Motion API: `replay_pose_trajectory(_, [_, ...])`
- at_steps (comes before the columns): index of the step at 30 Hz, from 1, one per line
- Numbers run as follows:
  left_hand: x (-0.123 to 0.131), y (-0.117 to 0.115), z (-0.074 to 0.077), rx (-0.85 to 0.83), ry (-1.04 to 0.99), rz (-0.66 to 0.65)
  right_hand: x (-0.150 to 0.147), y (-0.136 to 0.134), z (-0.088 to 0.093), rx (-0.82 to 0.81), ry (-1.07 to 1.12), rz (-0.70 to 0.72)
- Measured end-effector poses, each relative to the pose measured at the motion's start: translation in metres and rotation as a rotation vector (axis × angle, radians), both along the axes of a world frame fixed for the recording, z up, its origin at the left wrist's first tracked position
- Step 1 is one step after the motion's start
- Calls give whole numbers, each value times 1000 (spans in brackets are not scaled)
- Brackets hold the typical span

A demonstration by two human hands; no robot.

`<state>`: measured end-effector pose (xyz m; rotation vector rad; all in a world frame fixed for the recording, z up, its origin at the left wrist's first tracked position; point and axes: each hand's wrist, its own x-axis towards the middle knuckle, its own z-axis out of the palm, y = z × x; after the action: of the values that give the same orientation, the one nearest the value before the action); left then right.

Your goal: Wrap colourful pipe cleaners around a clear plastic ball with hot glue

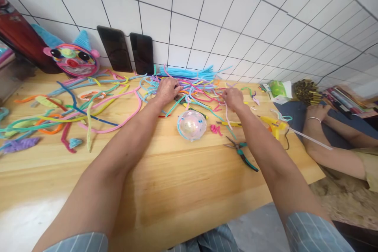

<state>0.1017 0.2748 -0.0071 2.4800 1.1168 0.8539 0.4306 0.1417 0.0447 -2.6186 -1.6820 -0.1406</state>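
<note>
The blue pipe cleaners (189, 72) lie crosswise beyond our left hand (167, 89), nearer than our right hand (234, 98). We cannot tell either grip.

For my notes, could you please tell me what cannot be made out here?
In the head view:
Left hand: anything gripped is hidden by its back.
Right hand: hold too small to read.
Other person: body cut by right edge.
Red object: full shape cut by left edge.

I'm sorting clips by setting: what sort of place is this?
Probably a handicraft workspace, though whether at home or in a shop is unclear. Colourful fuzzy stems lie across a wooden table, with pliers and what looks like a yellow glue gun.
</note>
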Motion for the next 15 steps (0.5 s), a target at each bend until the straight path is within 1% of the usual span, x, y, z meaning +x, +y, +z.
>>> replay_pose_trajectory(6, [0,0,-1,4,-2,9,7,-8,5,-2,-8,17])
replay_pose_trajectory(12, [-1,0,0,19,0,1,-4,3,-4,-22,40,43])
replay_pose_trajectory(15, [-1,0,0,15,6,3,5,0,2,27,67,16])
